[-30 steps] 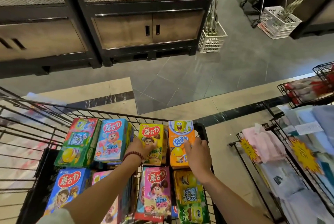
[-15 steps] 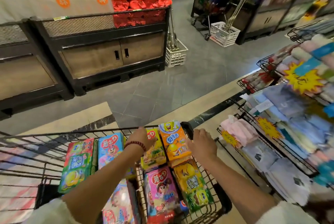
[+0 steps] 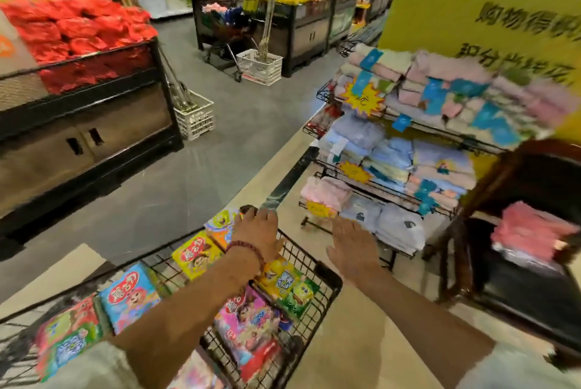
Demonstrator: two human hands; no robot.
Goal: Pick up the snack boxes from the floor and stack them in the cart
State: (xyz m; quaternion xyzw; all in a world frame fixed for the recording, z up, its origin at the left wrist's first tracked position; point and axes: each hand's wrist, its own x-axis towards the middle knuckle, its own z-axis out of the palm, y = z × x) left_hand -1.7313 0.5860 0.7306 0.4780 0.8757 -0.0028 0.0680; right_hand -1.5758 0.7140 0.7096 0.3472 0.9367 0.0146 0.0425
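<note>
A black wire cart point(image 3: 327, 281) at the bottom left holds several bright snack boxes laid flat. Among them are a yellow box point(image 3: 196, 255), a blue box point(image 3: 130, 300), a pink box point(image 3: 248, 319) and a green and yellow box point(image 3: 287, 288). An orange box point(image 3: 221, 226) lies at the cart's far corner. My left hand point(image 3: 259, 236), with a bead bracelet on the wrist, rests over that orange box near the rim, fingers spread. To the right of the cart, my right hand point(image 3: 353, 248) hovers above the floor, flat and holding nothing.
A wire rack of folded towels point(image 3: 408, 168) stands close on the right, below a yellow sign point(image 3: 487, 5). A dark chair point(image 3: 528, 263) sits at the right edge. On the left is a display counter point(image 3: 85, 124) piled with red packs. White baskets point(image 3: 195, 118) stand along the grey aisle.
The view has swung up and to the right, with heavy blur. My right hand has left the orange box and moved out past the cart's right side. My left hand shifted onto the orange box.
</note>
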